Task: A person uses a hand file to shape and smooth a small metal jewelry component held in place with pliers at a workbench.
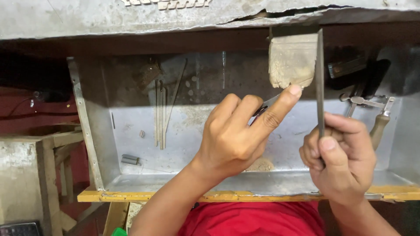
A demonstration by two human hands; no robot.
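My left hand (238,131) is raised over a metal tray and pinches a small thin metal piece (269,103) between thumb and fingers, with the index finger stretched up toward a worn wooden bench block (292,59). My right hand (337,159) grips the handle end of a long flat file (320,78) that stands upright beside the block, its blade reaching up to the block's top. The two hands are close together, a little apart.
The metal tray (131,179) has a yellow front edge (131,196). Several thin files (161,113) lie in it at the back left, with a small metal bit (130,159). A saw frame with wooden handle (378,124) lies at the right. A cracked bench top (131,17) overhangs.
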